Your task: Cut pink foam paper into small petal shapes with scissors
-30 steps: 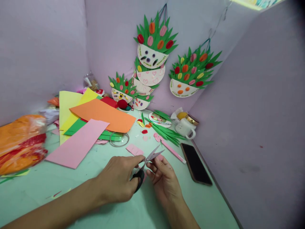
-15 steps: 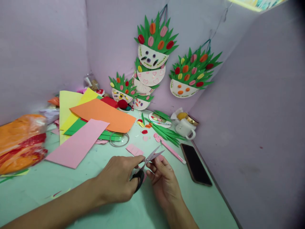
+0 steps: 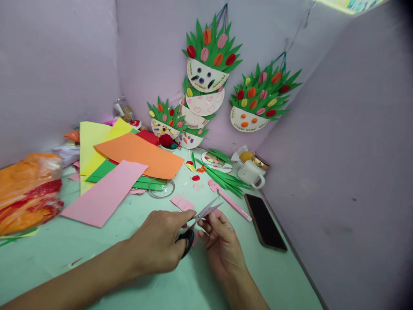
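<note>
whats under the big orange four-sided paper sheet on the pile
Flat bright yellow, green and red paper sheets show from beneath the orange sheet. Their covered parts, and anything else lying fully under it, cannot be seen.

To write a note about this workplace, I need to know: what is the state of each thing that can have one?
Scissors: blades open, held in left hand
Small pink paper piece: held in right hand
Phone: lying flat, screen dark
Pink pen: lying down, not held
White mug: upright
Large pink sheet: lying partly over green paper
Rightmost paper basket: hanging by cord
</note>
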Available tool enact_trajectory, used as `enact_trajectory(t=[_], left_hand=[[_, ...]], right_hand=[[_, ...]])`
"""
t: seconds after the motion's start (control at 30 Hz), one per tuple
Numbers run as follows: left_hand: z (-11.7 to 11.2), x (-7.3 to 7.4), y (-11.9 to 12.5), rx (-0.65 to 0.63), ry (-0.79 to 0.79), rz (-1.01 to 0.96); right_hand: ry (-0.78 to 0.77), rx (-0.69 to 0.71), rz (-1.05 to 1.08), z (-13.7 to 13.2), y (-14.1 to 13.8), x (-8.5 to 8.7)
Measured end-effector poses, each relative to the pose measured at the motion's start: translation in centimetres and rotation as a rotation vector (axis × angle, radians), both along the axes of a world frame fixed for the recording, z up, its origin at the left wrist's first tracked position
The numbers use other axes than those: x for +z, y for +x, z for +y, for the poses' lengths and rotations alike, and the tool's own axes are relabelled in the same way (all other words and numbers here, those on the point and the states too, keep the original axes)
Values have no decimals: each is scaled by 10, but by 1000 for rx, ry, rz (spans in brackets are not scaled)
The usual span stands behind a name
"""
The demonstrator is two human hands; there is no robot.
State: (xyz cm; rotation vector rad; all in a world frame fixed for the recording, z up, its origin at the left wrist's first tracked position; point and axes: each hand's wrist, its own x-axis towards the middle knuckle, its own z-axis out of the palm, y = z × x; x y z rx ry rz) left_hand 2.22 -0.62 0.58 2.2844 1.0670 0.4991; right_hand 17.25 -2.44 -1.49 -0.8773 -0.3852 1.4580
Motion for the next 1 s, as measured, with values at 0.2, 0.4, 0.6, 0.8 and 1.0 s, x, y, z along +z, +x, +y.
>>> enact_trajectory(t=[0.2,0.4,0.6,0.8,1.0], left_hand=[[0,1,1,3,-5,5],[3,1,0,-2,26,36],[3,3,-2,23,21,57],[16,10,-11,274,15,-10],[28,19,-20,378,-17,-106]], right_hand=[[8,-1,-15,-1,1,-1],[28,-8,-63,0,0,-1],[33,-64,-195,2,5,1],[-15,-161,-848,22,41,-11],[40,-243,-951,35,58,-25]])
